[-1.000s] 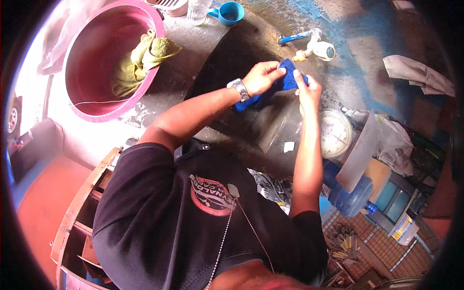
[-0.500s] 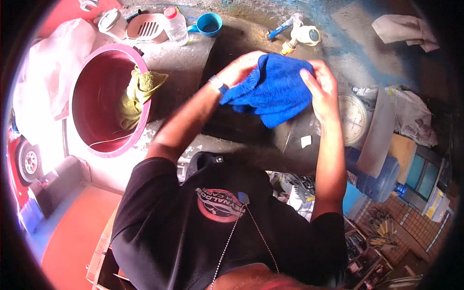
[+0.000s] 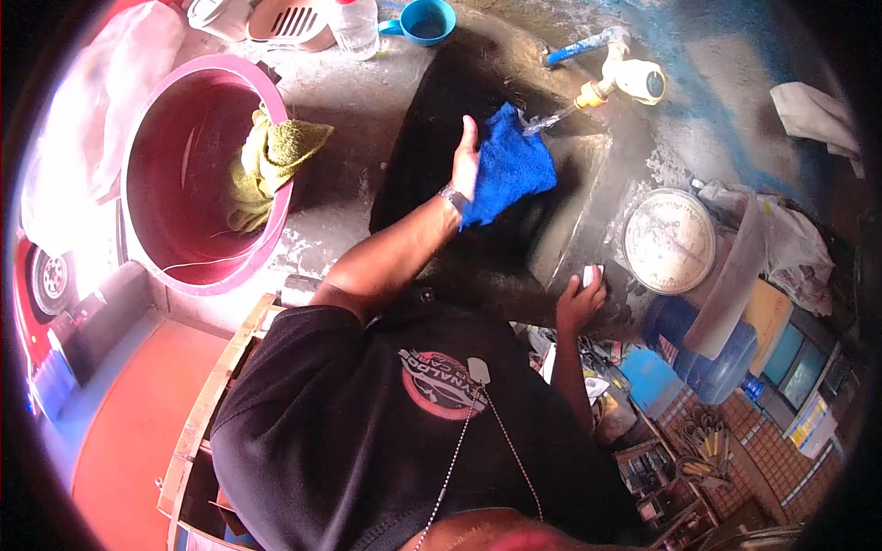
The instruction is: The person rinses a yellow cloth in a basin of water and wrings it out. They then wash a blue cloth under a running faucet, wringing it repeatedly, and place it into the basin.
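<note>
1. Holding a fluffy bright-blue cloth (image 3: 516,170), the left hand (image 3: 467,170) bears it above the dark concrete basin (image 3: 568,200), fingers mostly hidden beneath and thumb raised apart from it.
2. Beyond those fingers, the yellow nozzle (image 3: 590,95) of a white plastic tap (image 3: 640,81) sends a clear stream (image 3: 551,119) onto the cloth's upper edge. Good handling, I judge, means spreading the pile beneath that stream and turning it, so water reaches more than one corner (a bunched fold would likely shed it).
3. A light hold from below suits soft, wet fabric; the grip should allow for added weight.
4. At the fingertips of the right hand (image 3: 579,303) is a small white block (image 3: 593,274) on the basin's near-right ledge. Those fingers are narrowly set about it; whether they pinch or merely touch, I cannot tell.
5. The basin wall rises to the right of the left fingers, so knuckles could scrape there; the nozzle leaves modest headroom.
6. Right of the right fingers stands a round white dial scale (image 3: 669,241), limiting outward sweep. Between the two hands lies the roomier path, across the basin.
</note>
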{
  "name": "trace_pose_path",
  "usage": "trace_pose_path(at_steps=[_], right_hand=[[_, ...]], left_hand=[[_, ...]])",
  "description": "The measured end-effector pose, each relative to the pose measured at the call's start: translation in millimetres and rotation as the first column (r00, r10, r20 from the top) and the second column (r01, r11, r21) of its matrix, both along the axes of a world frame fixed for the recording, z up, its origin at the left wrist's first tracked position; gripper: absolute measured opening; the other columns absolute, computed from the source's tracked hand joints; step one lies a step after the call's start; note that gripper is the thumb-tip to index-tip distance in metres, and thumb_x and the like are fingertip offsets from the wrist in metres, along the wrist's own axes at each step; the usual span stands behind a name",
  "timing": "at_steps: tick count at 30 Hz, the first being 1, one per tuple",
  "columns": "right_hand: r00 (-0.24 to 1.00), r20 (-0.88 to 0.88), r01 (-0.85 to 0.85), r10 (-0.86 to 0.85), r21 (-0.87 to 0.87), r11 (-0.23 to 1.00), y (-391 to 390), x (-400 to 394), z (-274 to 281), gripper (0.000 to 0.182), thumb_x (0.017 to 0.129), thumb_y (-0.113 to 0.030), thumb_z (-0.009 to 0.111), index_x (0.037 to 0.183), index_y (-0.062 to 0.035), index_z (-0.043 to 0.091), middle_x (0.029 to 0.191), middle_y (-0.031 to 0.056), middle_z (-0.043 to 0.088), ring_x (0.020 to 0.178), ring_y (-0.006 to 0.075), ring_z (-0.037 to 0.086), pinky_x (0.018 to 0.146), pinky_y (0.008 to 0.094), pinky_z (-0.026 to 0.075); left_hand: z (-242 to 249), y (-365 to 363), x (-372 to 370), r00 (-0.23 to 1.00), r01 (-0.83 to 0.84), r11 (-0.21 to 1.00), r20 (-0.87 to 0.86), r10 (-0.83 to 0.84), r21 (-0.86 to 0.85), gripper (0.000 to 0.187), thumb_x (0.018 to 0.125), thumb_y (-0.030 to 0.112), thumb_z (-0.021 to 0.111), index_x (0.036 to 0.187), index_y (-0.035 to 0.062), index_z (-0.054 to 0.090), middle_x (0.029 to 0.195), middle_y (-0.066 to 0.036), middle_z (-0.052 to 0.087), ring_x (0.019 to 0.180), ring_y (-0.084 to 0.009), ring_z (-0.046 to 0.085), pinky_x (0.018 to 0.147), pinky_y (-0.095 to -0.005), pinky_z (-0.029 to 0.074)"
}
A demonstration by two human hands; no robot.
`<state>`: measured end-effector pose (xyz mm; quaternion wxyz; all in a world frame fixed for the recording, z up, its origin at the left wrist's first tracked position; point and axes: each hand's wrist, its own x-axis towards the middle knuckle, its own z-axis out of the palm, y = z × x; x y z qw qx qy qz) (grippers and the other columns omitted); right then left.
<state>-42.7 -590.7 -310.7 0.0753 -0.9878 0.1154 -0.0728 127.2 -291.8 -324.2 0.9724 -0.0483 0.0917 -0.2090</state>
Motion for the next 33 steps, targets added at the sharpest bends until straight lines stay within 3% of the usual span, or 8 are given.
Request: trace_pose_path(at_steps=[5, 11, 14, 17, 23, 29, 31, 33], right_hand=[[0.996, -0.076, 0.048, -0.048, 0.004, 0.999, -2, 40, -3, 0.046, 0.088, -0.018, 0.059, 0.131, -0.0091, 0.047, 0.110, 0.0235, 0.049, 0.108, 0.0438, 0.046, 0.092, 0.0515, 0.037], [0.963, 0.211, -0.269, 0.169, 0.693, 0.668, 131, 105, 31, 0.048, 0.092, -0.023, 0.060, 0.132, -0.0019, 0.044, 0.117, 0.0151, 0.049, 0.106, 0.0241, 0.054, 0.093, 0.0387, 0.044], [0.846, 0.135, -0.532, 0.516, 0.256, 0.807, 189, 146, 35, 0.052, 0.092, -0.029, 0.055, 0.137, -0.0073, 0.043, 0.128, 0.0221, 0.046, 0.127, 0.0424, 0.036, 0.105, 0.0472, 0.031], [0.812, 0.149, -0.526, 0.564, 0.607, 0.596, 201, 198, 12, 0.050, 0.096, -0.030, 0.044, 0.140, -0.0069, 0.040, 0.146, 0.0277, 0.030, 0.139, 0.0440, 0.021, 0.112, 0.0553, 0.019], [0.757, 0.167, -0.644, 0.631, 0.355, 0.678, 234, 170, 29, 0.052, 0.097, -0.038, 0.038, 0.135, -0.0021, 0.035, 0.139, 0.0274, 0.038, 0.130, 0.0450, 0.036, 0.105, 0.0570, 0.029], [0.931, 0.079, -0.321, 0.357, 0.643, 0.695, 227, 223, 22, 0.040, 0.094, -0.031, 0.051, 0.117, 0.0004, 0.042, 0.107, 0.0261, 0.055, 0.106, 0.0407, 0.054, 0.090, 0.0471, 0.042], [0.821, 0.223, -0.551, 0.526, 0.551, 0.627, 231, 187, 16, 0.048, 0.092, -0.031, 0.051, 0.127, 0.0012, 0.041, 0.122, 0.0286, 0.053, 0.118, 0.0405, 0.051, 0.100, 0.0472, 0.038], [0.780, 0.270, -0.618, 0.565, 0.480, 0.623, 223, 192, 13, 0.047, 0.094, -0.033, 0.049, 0.127, 0.0003, 0.044, 0.125, 0.0270, 0.053, 0.120, 0.0392, 0.050, 0.101, 0.0450, 0.037]], left_hand=[[-2, 9, 3, 0.989, -0.028, 0.988, -0.146, 0.005, -0.155, 0.077, 0.087, 0.065, 0.046, 0.135, 0.0044, 0.045, 0.137, -0.022, 0.048, 0.125, -0.0395, 0.046, 0.108, -0.0554, 0.031], [-17, 8, 3, 0.983, 0.074, 0.995, -0.162, -0.083, -0.063, 0.063, 0.093, 0.053, 0.045, 0.131, 0.0032, 0.048, 0.125, -0.019, 0.057, 0.115, -0.0361, 0.055, 0.105, -0.0519, 0.037], [-27, -10, 5, 1.000, 0.017, 0.999, -0.021, -0.018, -0.034, 0.059, 0.097, 0.050, 0.038, 0.129, 0.0020, 0.049, 0.126, -0.017, 0.058, 0.114, -0.0319, 0.056, 0.103, -0.0454, 0.039], [-12, 5, 14, 0.997, 0.002, 0.991, -0.073, 0.008, 0.136, 0.059, 0.098, 0.053, 0.036, 0.126, 0.0043, 0.052, 0.124, -0.014, 0.059, 0.113, -0.0291, 0.056, 0.102, -0.0428, 0.040], [-28, 29, 24, 0.991, 0.131, 0.991, 0.028, -0.130, -0.024, 0.061, 0.095, 0.063, 0.027, 0.107, 0.0113, 0.057, 0.097, -0.004, 0.064, 0.089, -0.0204, 0.061, 0.080, -0.0387, 0.050], [16, 4, 15, 0.998, 0.057, 0.927, -0.029, -0.050, 0.372, 0.061, 0.096, 0.061, 0.030, 0.126, 0.0142, 0.053, 0.126, -0.006, 0.057, 0.114, -0.0198, 0.055, 0.097, -0.0391, 0.044], [-72, -6, 48, 0.749, 0.215, 0.872, 0.647, 0.143, -0.441, 0.057, 0.097, 0.058, 0.032, 0.128, 0.0145, 0.052, 0.127, -0.008, 0.057, 0.114, -0.0209, 0.055, 0.096, -0.0384, 0.044], [-76, -13, 43, 0.775, 0.220, 0.888, 0.625, 0.092, -0.403, 0.055, 0.098, 0.054, 0.033, 0.129, 0.0126, 0.052, 0.122, -0.011, 0.060, 0.108, -0.0233, 0.059, 0.093, -0.0400, 0.047]])
